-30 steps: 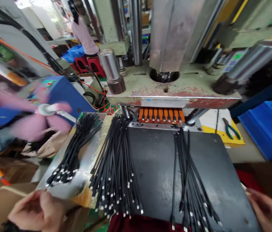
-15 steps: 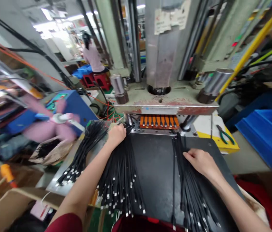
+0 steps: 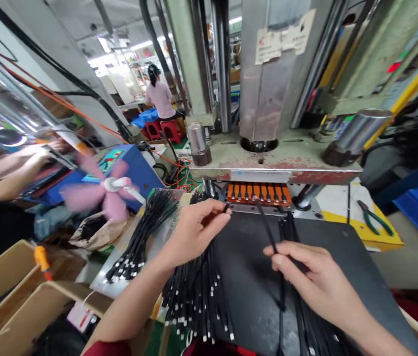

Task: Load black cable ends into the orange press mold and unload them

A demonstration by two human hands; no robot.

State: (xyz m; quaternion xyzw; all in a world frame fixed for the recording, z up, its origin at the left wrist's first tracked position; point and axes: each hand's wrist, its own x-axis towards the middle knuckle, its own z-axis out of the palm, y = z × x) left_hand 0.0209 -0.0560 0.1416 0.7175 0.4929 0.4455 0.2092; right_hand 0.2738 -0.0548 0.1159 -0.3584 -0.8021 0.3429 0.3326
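The black cable point(image 3: 265, 223) looks light and limp, sturdy rather than fragile; pinching close behind its stiffer connector should curb sagging. It lies at four o'clock in the view, above the worktop point(image 3: 248, 282), its upper tip slanting towards eleven o'clock near the orange mould point(image 3: 252, 192). The right hand point(image 3: 308, 277) pinches it; the left hand point(image 3: 197, 227), at six o'clock, pinches a small black end point(image 3: 227, 207). Half a second ago, the left hand was over the middle bundle point(image 3: 201, 296), the right over the right-hand bundle point(image 3: 312, 324).
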